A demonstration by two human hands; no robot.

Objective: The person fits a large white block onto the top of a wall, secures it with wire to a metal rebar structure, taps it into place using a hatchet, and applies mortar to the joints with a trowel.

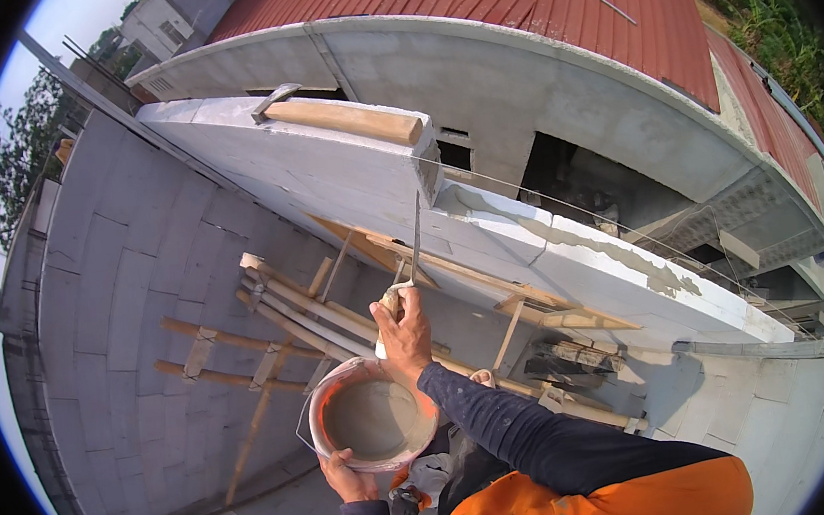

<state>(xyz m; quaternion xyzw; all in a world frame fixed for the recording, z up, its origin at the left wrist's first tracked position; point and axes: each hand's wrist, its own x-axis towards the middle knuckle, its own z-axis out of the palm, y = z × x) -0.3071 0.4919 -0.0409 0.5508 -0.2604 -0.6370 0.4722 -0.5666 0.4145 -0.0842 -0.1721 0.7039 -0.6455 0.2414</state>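
Observation:
My left hand (348, 476) grips the lower left rim of a round bucket (320, 437) with a wire handle. Smooth grey mortar (376, 419) lies inside it. Above the bucket, my right hand (404, 330) is wrapped round the handle of a trowel (416, 240), its blade seen nearly edge-on and pointing up toward the block wall. Beyond the blade, the lower course of white blocks (687, 306) carries an uneven strip of grey mortar (580, 242) on top. A hammer (343, 123) with a wooden handle lies on the higher block course to the left.
A thin string (613, 224) runs along the wall top. Below stand wooden poles and planks forming scaffolding (320, 313). A grey block wall (126, 309) rises at left. Behind the wall is a building with a red metal roof (509, 17). Someone's orange-clad figure (407, 495) shows below the bucket.

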